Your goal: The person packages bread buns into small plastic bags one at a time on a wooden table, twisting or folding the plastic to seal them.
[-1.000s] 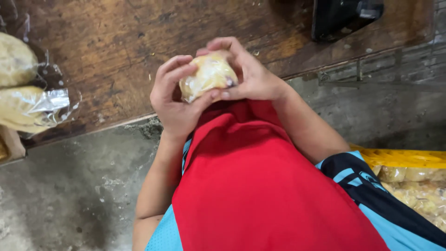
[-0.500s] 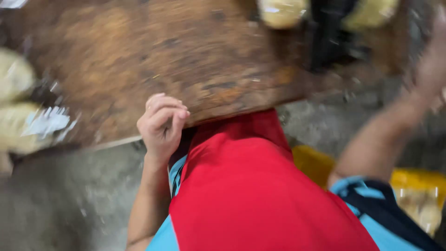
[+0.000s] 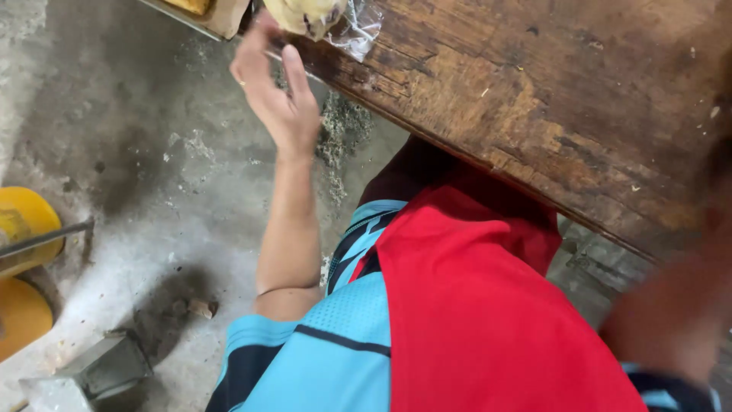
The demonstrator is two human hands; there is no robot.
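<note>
The right arm (image 3: pixel 671 320) is only a blur at the near edge; its hand is out of view. The left hand (image 3: pixel 278 91) is open and empty, just beside a wrapped bun (image 3: pixel 309 15) at the counter's (image 3: pixel 549 99) far corner. I judge this bun not yet picked up.

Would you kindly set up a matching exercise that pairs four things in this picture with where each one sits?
Things:
1. left hand
2. worn brown wooden table
3. round yellow container
4. grey metal block

Places:
A. bottom left, on the concrete floor
B. left edge of the picture
C. raised near the table's corner, beside a clear plastic bag with pale yellow contents
D. across the upper right

Pairs: 1-C, 2-D, 3-B, 4-A
</note>
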